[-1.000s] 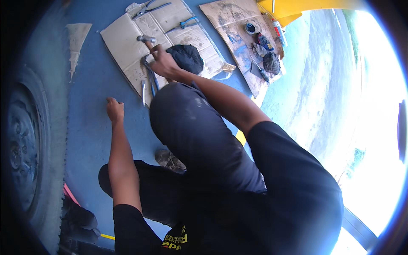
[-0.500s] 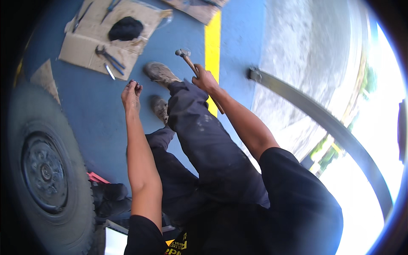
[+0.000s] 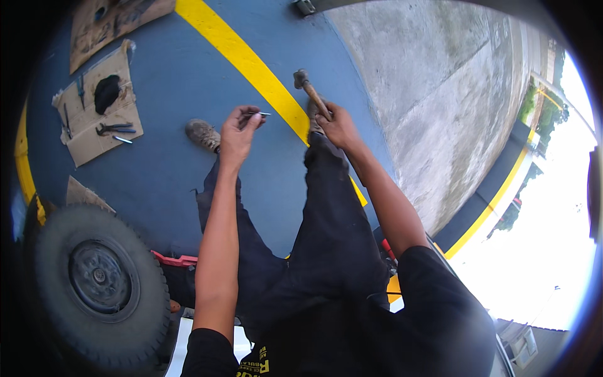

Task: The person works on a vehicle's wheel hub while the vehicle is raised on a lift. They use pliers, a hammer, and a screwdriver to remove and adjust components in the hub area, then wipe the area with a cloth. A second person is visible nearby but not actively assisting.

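Note:
My right hand (image 3: 340, 127) is closed around the wooden handle of a hammer (image 3: 314, 99). Its metal head points up and away from me. To the left, the fingers of my left hand (image 3: 236, 139) pinch a thin, light metal pin (image 3: 264, 114), whose tip sticks out toward the hammer. A gap separates the two hands, and the pin and hammer do not touch. Both hands are above the blue floor, in front of my legs.
At the left, a cardboard sheet (image 3: 85, 146) bears pincers (image 3: 115, 129), a black cloth (image 3: 107, 94) and slim tools. A large wheel (image 3: 100, 276) stands at lower left. A yellow stripe (image 3: 245, 63) crosses the blue floor; grey concrete (image 3: 427, 100) lies to the right.
The view has swung right, so the cardboard and tools sit farther left. My feet are wider apart. My left hand is nearer the hammer, and the pin in it now shows.

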Demonstrator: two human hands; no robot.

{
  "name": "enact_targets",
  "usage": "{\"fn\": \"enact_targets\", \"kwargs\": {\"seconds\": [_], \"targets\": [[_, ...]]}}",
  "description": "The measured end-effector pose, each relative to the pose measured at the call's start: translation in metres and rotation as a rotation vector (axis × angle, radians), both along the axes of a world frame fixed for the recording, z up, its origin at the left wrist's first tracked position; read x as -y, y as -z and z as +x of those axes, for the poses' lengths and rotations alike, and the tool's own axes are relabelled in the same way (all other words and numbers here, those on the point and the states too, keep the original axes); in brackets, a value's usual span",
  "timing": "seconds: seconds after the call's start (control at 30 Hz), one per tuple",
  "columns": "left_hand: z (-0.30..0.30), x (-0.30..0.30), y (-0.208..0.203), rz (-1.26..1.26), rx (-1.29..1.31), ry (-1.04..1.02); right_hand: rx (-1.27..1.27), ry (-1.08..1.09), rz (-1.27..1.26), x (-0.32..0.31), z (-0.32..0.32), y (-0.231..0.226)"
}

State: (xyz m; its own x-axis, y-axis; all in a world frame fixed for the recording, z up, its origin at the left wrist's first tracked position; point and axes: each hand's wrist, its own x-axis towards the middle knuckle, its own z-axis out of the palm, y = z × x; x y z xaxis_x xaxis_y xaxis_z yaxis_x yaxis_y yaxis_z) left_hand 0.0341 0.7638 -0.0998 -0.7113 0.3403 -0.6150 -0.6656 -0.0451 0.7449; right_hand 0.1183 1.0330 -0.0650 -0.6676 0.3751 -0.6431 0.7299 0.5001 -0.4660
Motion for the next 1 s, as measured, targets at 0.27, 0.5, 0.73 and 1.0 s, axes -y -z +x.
{"fn": "enact_targets", "kwargs": {"seconds": [0.27,0.5,0.73,1.0], "targets": [[0.119,-0.256,0.006,0.031,-0.022,0.203,0.087,0.418,-0.408,-0.176,0.098,-0.023],[0.199,-0.44,-0.013,0.08,0.028,0.167,0.034,0.478,-0.326,-0.348,0.17,-0.023],[0.175,-0.481,-0.049,0.02,0.098,-0.022,0.057,0.37,-0.244,-0.43,0.153,-0.064],[0.275,-0.304,-0.241,-0.396,0.333,-0.265,0.443,0.195,-0.469,-0.462,0.178,-0.242]]}}
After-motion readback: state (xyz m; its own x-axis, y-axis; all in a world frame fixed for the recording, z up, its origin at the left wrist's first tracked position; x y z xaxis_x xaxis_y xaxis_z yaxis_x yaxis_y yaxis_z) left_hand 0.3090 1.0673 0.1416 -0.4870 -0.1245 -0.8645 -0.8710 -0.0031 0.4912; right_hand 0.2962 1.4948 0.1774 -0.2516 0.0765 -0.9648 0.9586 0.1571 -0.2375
